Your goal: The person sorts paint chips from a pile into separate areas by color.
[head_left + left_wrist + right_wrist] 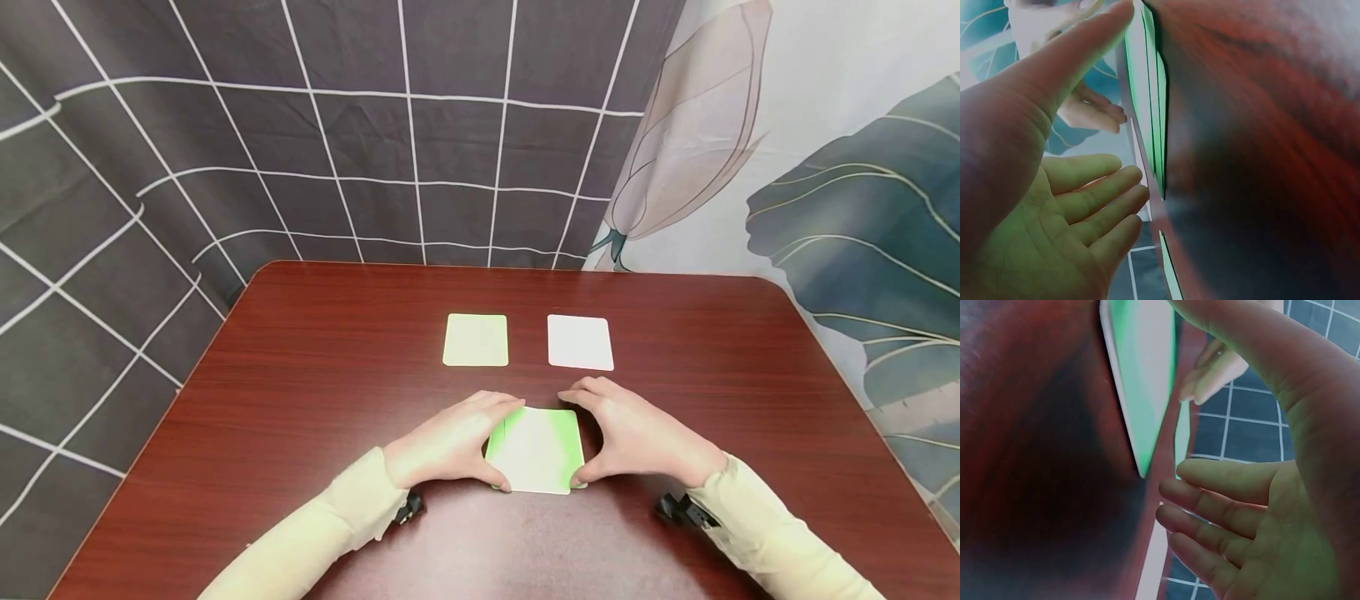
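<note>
A small stack of green-and-white square cards [536, 450] lies on the near middle of the table, its layers slightly fanned in the left wrist view. My left hand [461, 437] is at its left side, thumb at the near corner and fingers by the far one. On the opposite side is my right hand [637, 429], thumb at the near right corner, fingers just past the far edge. Both hands' fingers [1100, 200] are extended in the wrist views, with the right fingers [1216, 512] clear of the stack. Whether the left fingertips touch it, I cannot tell.
Beyond the hands, a pale green square card [476, 340] and a white square card [581, 342] lie side by side, apart. The reddish-brown table [337, 333] ends at a dark gridded curtain [360, 133] and a floral curtain [817, 208].
</note>
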Tool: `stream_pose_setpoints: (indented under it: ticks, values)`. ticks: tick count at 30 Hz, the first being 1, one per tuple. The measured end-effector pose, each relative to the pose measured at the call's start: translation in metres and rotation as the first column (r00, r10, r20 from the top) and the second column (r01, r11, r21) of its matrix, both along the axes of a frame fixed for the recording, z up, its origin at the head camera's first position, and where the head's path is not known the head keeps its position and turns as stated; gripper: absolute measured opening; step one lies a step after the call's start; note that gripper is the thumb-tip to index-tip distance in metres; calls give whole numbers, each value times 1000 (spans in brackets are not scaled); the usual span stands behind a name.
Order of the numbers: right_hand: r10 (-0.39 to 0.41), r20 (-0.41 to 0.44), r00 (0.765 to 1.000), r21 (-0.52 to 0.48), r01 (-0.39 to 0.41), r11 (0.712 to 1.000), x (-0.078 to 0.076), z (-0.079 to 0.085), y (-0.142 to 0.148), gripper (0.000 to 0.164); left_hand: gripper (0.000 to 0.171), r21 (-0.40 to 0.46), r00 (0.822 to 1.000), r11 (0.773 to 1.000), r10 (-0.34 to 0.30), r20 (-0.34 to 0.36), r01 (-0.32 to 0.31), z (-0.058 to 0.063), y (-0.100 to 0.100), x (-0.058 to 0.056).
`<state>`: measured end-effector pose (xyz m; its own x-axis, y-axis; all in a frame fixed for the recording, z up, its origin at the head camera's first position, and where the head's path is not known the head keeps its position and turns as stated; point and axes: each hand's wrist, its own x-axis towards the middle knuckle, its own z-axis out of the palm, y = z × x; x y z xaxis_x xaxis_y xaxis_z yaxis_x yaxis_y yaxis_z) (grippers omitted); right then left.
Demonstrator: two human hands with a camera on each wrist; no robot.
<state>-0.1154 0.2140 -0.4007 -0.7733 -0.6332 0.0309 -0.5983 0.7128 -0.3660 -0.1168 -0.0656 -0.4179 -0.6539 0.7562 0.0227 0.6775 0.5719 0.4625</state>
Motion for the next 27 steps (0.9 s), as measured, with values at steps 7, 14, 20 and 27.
stream_pose_setpoints:
  ticks: [7,14,20,27]
  values:
    - [42,-20,999,-21,-42,999,5,-10,-1,96,99,4,1000,1000,-14,15,14,-2,0,2]
    - [69,-51,996,-46,-72,996,5,-15,-1,89,98,8,1000,1000,-21,6,21,-4,0,1]
    - [53,-46,998,-61,-56,997,5,-14,1,86,106,15,1000,1000,-19,-2,19,-4,1,1]
    - [34,-34,999,-91,-36,995,3,-10,2,88,109,34,999,999,-6,-53,8,-3,3,-3]
